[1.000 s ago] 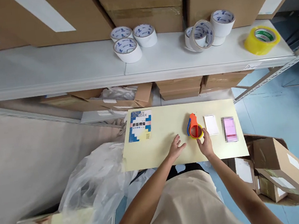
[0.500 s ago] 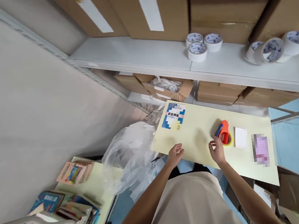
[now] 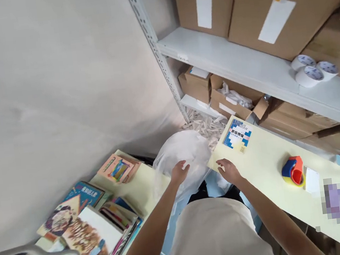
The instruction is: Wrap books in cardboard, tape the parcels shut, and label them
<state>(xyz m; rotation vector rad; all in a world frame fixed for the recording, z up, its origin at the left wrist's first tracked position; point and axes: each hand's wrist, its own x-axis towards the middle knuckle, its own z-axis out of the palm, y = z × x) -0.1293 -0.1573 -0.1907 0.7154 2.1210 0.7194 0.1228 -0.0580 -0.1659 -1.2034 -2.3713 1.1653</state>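
My left hand (image 3: 180,172) hovers in front of a crumpled clear plastic bag (image 3: 188,148), with its fingers apart and nothing in them. My right hand (image 3: 229,171) is over the left end of the pale yellow table (image 3: 265,169), fingers loosely bent and apart, also holding nothing. Just beyond it lies a blue and white book (image 3: 236,135) with large dark characters on the cover. Farther right on the same table stands a red and blue tape dispenser (image 3: 296,170) with a yellow tape roll, beside a white card-like pad (image 3: 312,180) and a blurred-out purple item (image 3: 334,200).
On my left, a second pale table (image 3: 148,188) carries several books, including a pink one (image 3: 119,169) and a blue one (image 3: 84,196). A metal shelf (image 3: 243,64) ahead holds cardboard boxes (image 3: 205,7) and white tape rolls (image 3: 309,75). Paper strips (image 3: 207,129) lie beneath it.
My view has turned left, bringing more of the book table in. My right hand has left the tape dispenser's side for the table's left end; my left hand has moved over toward the plastic bag.
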